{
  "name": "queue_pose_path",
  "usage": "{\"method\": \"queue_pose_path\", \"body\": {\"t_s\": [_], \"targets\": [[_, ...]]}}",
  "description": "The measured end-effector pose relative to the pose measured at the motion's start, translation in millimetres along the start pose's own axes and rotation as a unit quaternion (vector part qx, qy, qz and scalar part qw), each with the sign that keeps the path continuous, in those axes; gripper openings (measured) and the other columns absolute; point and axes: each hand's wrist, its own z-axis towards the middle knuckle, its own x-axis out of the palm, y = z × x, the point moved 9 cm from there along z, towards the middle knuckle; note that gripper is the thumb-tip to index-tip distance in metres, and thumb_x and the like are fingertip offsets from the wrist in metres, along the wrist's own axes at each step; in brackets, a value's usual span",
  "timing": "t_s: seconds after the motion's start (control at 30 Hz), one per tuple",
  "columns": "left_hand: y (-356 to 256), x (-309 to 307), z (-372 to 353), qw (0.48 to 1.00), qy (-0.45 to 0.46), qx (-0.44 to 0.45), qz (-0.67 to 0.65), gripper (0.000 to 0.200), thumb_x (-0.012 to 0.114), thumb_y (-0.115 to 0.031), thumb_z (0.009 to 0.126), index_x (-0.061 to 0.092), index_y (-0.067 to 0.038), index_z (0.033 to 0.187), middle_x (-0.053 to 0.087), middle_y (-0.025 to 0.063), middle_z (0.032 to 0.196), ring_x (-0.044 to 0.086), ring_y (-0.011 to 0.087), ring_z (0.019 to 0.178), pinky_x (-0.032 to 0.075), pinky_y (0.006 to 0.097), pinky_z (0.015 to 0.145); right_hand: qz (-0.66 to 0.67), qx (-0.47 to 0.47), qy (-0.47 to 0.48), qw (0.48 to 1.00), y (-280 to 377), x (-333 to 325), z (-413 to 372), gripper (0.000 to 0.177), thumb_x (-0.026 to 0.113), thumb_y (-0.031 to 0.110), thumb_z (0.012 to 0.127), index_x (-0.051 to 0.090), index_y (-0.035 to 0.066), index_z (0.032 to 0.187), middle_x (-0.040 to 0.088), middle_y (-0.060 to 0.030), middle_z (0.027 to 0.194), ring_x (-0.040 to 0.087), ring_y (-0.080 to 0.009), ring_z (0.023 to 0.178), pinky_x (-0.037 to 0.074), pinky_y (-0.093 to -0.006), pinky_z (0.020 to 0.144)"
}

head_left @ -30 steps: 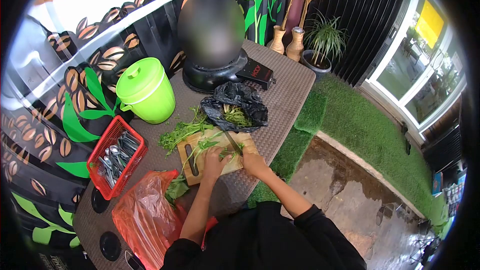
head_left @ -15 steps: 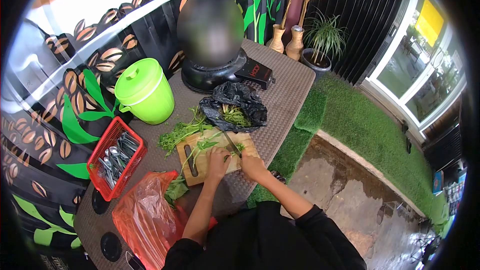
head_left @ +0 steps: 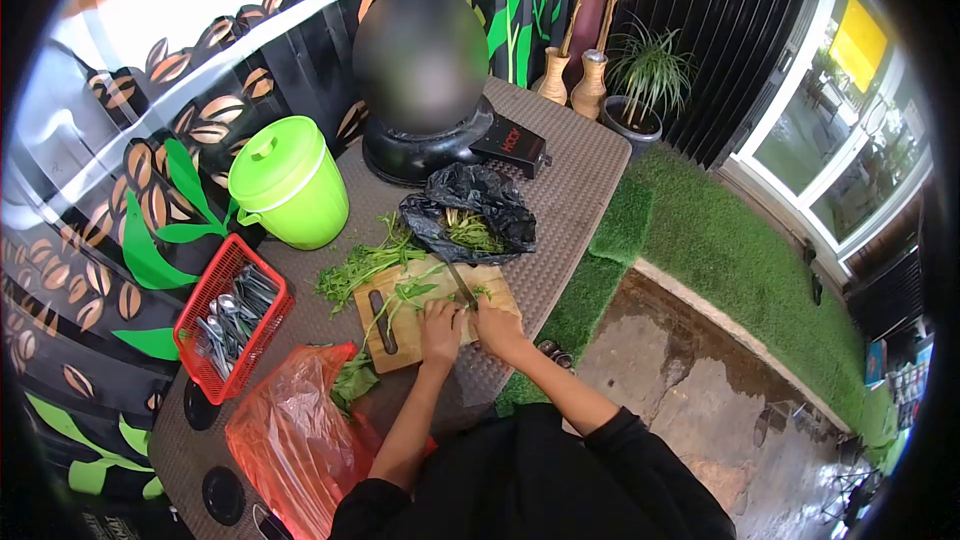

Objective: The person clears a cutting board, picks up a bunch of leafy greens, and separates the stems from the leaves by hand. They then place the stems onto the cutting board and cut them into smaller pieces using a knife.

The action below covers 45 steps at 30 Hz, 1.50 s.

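Observation:
A wooden cutting board lies on the table under both my hands. My right hand is wrapped round the handle of a knife, its blade pointing away from me across the board. Beside it, my left hand presses down with curled fingers on green stems, which are mostly hidden under the fingers. Small cut pieces of green lie to the right of the blade. A bunch of leafy herbs spreads over the board's far left edge.
A black plastic bag holding greens sits behind the board. To the left are a lime-green lidded bucket, a red basket of cutlery, and a red plastic bag. A black appliance stands at the back.
My left hand has shifted slightly right, closer to the knife, and its fingers lie flatter. My right hand and the knife have moved slightly left.

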Motion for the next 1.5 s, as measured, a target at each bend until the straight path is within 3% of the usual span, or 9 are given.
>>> {"method": "queue_pose_path", "body": {"t_s": [0.17, 0.2, 0.47, 0.53, 0.9, 1.0, 1.17, 1.23, 1.5], "targets": [[-3, -5, -4, 0.998, -0.055, 0.037, -0.005, 0.012, 0.059, -0.016, 0.085, 0.064, -0.006, 0.09, 0.058, 0.0062, 0.094, 0.05, 0.0251, 0.095, 0.034, 0.0407, 0.087, -0.001, 0.056, -0.003, 0.998, -3, 25, -17, 0.02, 0.044, 0.015, 0.089, 0.041, 0.001, 0.102, 0.064, -0.0235, 0.073, 0.066, -0.0388, 0.07, 0.053, -0.0469, 0.062], [-3, -5, -5, 0.998, -0.054, 0.034, -0.007, 0.012, 0.059, -0.016, 0.085, 0.064, -0.006, 0.09, 0.058, 0.0062, 0.094, 0.05, 0.0251, 0.095, 0.034, 0.0407, 0.087, -0.008, 0.001, -0.067, 0.998, 7, 17, -14, 0.022, 0.045, 0.017, 0.089, 0.04, 0.0, 0.103, 0.064, -0.0235, 0.072, 0.065, -0.039, 0.068, 0.053, -0.0471, 0.06], [-3, -8, -5, 0.997, -0.067, 0.026, -0.018, 0.011, 0.06, -0.015, 0.084, 0.064, -0.005, 0.089, 0.059, 0.006, 0.091, 0.051, 0.0249, 0.094, 0.035, 0.0407, 0.085, -0.011, -0.04, -0.012, 0.999, 9, 11, -5, 0.025, 0.045, 0.017, 0.088, 0.041, -0.002, 0.104, 0.063, -0.0233, 0.073, 0.065, -0.0382, 0.07, 0.053, -0.0469, 0.059], [-3, -10, -4, 0.997, -0.069, 0.025, -0.004, 0.011, 0.06, -0.015, 0.084, 0.064, -0.006, 0.089, 0.06, 0.0055, 0.09, 0.051, 0.0245, 0.094, 0.035, 0.0404, 0.085, -0.009, 0.016, -0.042, 0.999, 5, 19, -18, 0.026, 0.046, 0.017, 0.088, 0.041, -0.002, 0.105, 0.064, -0.0227, 0.074, 0.066, -0.0381, 0.069, 0.053, -0.0465, 0.059], [-7, -17, -6, 0.996, -0.081, 0.034, -0.033, 0.011, 0.064, -0.011, 0.081, 0.065, -0.003, 0.089, 0.061, 0.0073, 0.09, 0.053, 0.0253, 0.094, 0.035, 0.0386, 0.086, 0.004, 0.027, -0.019, 0.999, 11, 22, -19, 0.027, 0.045, 0.017, 0.089, 0.041, -0.001, 0.108, 0.065, -0.0226, 0.077, 0.066, -0.0365, 0.071, 0.053, -0.0446, 0.06], [-9, -14, -7, 0.996, -0.077, 0.054, -0.01, 0.013, 0.062, -0.012, 0.082, 0.062, -0.004, 0.093, 0.061, 0.0062, 0.089, 0.053, 0.0243, 0.094, 0.036, 0.0395, 0.086, 0.002, 0.035, -0.035, 0.999, 1, 29, -7, 0.026, 0.045, 0.019, 0.089, 0.04, -0.001, 0.106, 0.065, -0.0231, 0.077, 0.066, -0.0376, 0.071, 0.053, -0.0457, 0.061], [9, -5, -9, 0.996, -0.054, -0.028, -0.071, 0.022, 0.059, -0.009, 0.085, 0.051, -0.005, 0.105, 0.059, 0.0095, 0.092, 0.052, 0.0299, 0.092, 0.036, 0.042, 0.084, -0.006, -0.002, 0.026, 1.0, 5, 20, -2, 0.02, 0.044, 0.012, 0.088, 0.041, 0.003, 0.105, 0.065, -0.023, 0.08, 0.066, -0.0391, 0.075, 0.054, -0.0459, 0.064], [8, -7, -9, 0.995, -0.051, -0.023, -0.08, 0.02, 0.059, -0.009, 0.085, 0.051, -0.006, 0.103, 0.059, 0.0099, 0.091, 0.051, 0.031, 0.09, 0.037, 0.0423, 0.083, -0.033, -0.012, -0.076, 0.997, 6, 18, -17, 0.02, 0.043, 0.013, 0.088, 0.041, 0.002, 0.104, 0.065, -0.0217, 0.076, 0.066, -0.0387, 0.072, 0.054, -0.0455, 0.062], [-1, -11, -10, 0.995, -0.061, 0.032, -0.067, 0.02, 0.062, -0.003, 0.081, 0.052, -0.004, 0.098, 0.058, 0.009, 0.089, 0.053, 0.0286, 0.087, 0.036, 0.0395, 0.082, -0.014, 0.058, -0.023, 0.998, -9, 23, -15, 0.024, 0.045, 0.019, 0.089, 0.039, 0.003, 0.106, 0.065, -0.0216, 0.076, 0.066, -0.0376, 0.072, 0.053, -0.0469, 0.063]]}}
